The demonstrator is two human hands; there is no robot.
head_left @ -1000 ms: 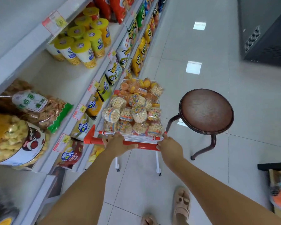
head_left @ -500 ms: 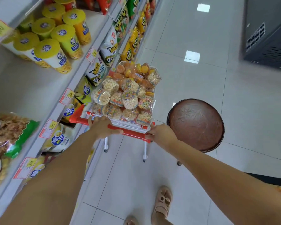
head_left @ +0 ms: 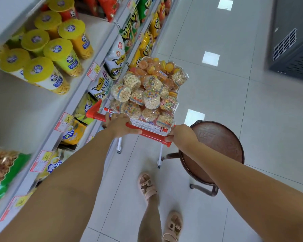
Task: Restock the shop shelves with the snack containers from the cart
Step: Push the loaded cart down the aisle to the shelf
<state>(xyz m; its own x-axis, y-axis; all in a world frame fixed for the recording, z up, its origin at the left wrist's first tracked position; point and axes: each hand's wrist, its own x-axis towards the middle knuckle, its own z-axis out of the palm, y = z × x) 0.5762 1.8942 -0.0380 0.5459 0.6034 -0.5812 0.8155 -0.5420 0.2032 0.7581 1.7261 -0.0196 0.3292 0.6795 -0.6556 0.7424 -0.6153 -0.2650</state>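
Note:
A small cart with a red handle bar (head_left: 148,133) stands in the aisle, piled with several clear snack containers (head_left: 147,95) of puffed balls and orange sweets. My left hand (head_left: 120,127) grips the red bar near its left end. My right hand (head_left: 181,135) grips the bar at its right end. The white shop shelves (head_left: 72,105) run along the left, with yellow-lidded tubs (head_left: 58,55) on a higher shelf and snack bags (head_left: 101,84) lower down.
A round brown stool (head_left: 217,145) stands just right of the cart, partly under my right arm. A dark grey cabinet (head_left: 292,42) is at the far right. My sandalled feet (head_left: 147,186) are on the white tiled floor behind the cart.
The cart has rolled forward along the shelves with both hands on its bar. The stool has come closer and now lies beside my right arm. The yellow-lidded tubs have shifted nearer.

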